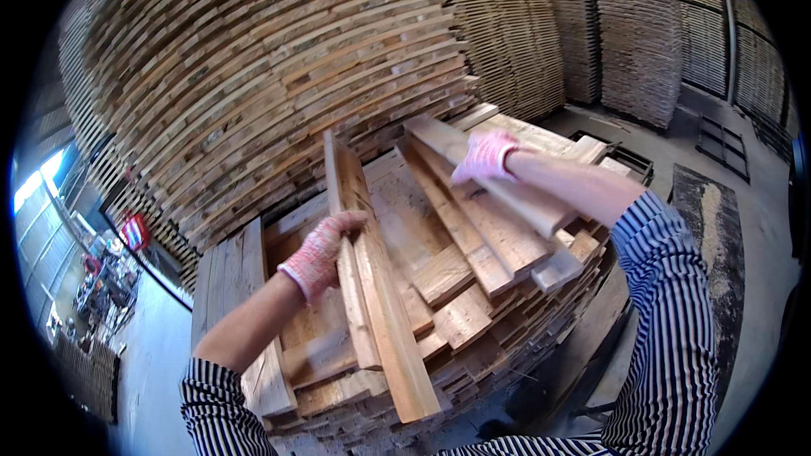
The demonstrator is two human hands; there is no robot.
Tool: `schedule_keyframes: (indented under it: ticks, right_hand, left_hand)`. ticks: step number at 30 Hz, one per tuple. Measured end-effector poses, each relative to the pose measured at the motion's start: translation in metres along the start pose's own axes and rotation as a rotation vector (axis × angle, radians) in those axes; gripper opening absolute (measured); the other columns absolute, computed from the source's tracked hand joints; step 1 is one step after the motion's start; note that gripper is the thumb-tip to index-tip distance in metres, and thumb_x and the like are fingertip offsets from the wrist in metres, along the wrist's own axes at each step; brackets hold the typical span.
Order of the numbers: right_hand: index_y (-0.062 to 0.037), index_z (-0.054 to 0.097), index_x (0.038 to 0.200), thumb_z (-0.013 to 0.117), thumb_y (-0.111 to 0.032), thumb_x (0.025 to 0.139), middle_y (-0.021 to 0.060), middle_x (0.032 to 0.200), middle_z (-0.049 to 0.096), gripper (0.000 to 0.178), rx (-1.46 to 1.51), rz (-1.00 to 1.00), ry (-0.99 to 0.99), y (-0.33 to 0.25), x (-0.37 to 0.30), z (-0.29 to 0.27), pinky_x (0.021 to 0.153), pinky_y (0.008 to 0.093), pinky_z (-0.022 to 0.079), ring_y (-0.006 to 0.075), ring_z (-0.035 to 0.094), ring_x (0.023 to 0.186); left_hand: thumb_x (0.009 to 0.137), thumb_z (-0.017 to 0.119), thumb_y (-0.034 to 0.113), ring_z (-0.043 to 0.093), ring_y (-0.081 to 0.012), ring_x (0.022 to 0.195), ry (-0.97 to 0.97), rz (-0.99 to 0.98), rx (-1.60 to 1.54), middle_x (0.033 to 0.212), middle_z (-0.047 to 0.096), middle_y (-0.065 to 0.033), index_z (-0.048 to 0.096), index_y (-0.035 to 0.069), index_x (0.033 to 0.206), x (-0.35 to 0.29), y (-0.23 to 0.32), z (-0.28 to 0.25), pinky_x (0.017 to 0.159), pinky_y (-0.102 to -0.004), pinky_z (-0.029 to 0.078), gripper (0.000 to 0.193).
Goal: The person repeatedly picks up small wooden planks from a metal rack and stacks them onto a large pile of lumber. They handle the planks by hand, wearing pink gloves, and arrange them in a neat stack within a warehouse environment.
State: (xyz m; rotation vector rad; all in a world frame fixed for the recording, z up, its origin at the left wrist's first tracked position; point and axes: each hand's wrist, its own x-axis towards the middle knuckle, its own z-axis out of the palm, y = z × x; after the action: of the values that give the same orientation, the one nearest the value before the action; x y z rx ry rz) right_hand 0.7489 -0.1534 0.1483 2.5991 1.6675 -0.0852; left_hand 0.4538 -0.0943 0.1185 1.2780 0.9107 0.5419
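Note:
My left hand, in a red-and-white knitted glove, is closed round the edge of a wooden plank. A wider plank lies against its right side, its near end jutting past the stack's front. Farther right and higher, my right hand in a matching glove grips a second plank from above. That plank lies at a slant over other boards and is slightly blurred. The fingertips of both hands are partly hidden behind the wood. Beneath is a stack of loose boards, some crossing unevenly.
A tall stack of spaced boards rises right behind the work pile. More board stacks stand at the back right. On the floor at right are a dark mat with sawdust and a black metal frame. Clutter lies at far left.

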Motion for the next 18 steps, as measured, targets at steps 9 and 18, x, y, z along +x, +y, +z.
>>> schedule_keyframes:
  ticks: [9, 18]
  right_hand:
    - [-0.0118, 0.040, 0.147, 0.056, -0.060, 0.088, 0.0253, 0.117, 0.067, 0.078, 0.089, -0.254, 0.115, -0.108, -0.052, 0.021, 0.083, 0.0664, 0.047, 0.0423, 0.067, 0.105]
    - [0.0038, 0.047, 0.134, 0.054, -0.057, 0.088, 0.0263, 0.107, 0.069, 0.076, -0.035, -0.505, 0.028, -0.254, -0.092, 0.003, 0.083, 0.0652, 0.048, 0.0399, 0.068, 0.103]
  left_hand:
    - [0.085, 0.072, 0.037, 0.068, -0.0418, 0.093, 0.198, 0.038, -0.140, 0.111, 0.056, -0.0309, 0.039, -0.008, 0.129, -0.108, 0.025, -0.132, 0.079, -0.0443, 0.062, 0.072]
    - [0.088, 0.065, 0.054, 0.071, -0.0372, 0.080, 0.236, 0.046, -0.288, 0.103, 0.063, -0.0275, 0.043, -0.009, 0.127, -0.178, -0.031, -0.231, 0.074, -0.0459, 0.062, 0.077]
